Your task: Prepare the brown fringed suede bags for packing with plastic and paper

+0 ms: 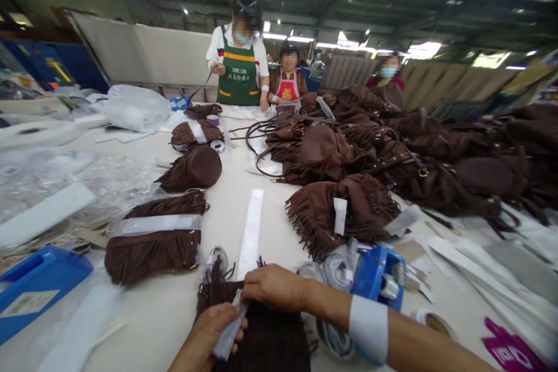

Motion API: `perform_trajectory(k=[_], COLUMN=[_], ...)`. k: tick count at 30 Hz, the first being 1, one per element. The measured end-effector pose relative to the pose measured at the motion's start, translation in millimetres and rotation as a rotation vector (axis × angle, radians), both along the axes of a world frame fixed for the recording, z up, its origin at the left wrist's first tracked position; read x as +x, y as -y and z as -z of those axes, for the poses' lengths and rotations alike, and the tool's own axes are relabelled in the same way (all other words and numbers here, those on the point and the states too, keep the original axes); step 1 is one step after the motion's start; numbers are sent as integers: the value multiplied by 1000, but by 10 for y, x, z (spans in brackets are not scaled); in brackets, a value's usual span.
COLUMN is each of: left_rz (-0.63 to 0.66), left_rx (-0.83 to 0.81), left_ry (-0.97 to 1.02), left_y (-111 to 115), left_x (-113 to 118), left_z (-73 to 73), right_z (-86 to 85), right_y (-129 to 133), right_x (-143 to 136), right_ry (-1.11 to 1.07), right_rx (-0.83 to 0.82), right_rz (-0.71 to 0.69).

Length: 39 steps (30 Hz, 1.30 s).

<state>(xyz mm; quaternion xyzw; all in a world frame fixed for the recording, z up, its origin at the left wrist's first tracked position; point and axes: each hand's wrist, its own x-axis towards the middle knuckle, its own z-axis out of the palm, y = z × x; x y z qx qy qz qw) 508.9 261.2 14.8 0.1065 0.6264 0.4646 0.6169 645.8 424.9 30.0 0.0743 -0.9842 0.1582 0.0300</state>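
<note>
At the near edge of the table lies a dark brown fringed bag (274, 340), partly covered by my hands. My left hand (213, 328) is closed around a pale, translucent wrapped strip (229, 334), held over the bag. The fingers of my right hand (272, 286) pinch the upper end of that same strip; a white band circles the right wrist. Just beyond my hands a flat white paper strip (250, 229) rests on the table. Left of it is another brown fringed bag (152, 250) with a pale band around it.
A blue tape dispenser (370, 273) stands right of my right arm; another blue dispenser (39, 285) is at left. Brown bags (322, 148) are heaped across the right side. Clear plastic sheets (122, 177) cover the left. Across the table a co-worker in a green apron (239, 72) stands.
</note>
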Motion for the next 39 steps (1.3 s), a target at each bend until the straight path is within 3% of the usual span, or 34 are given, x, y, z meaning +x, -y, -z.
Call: perform_trajectory(k=[5,12,15,17,20,24,29,39], left_rz=[-7,17,29,45,73,87,131,206], left_rx=[-74,-70,-63,-96,-117,-46,-31,-51], left_ry=[-12,-86,-103,-106,-98,-39,26,166], left_y=[-94,-124,-104,-93,-87,-81,-73,-74], left_x=[19,53,54,36,-3,-41,-91,-215], left_z=[131,168,261,344,424,370,256,219], right_z=[115,14,14,52,106,87,16,-48], right_y=[-90,-38,6,4,-48,-134,-223,-251], right_x=[3,-106,-153,-179,-187,-134,-118,-429], right_ry=[-11,-45,-45,9,126,120,47,-280], right_rx=[-58,235,265,188,-62,-278,-97,244], right_rz=[-69,-175,-194,-166,-74,-83,-201,-570])
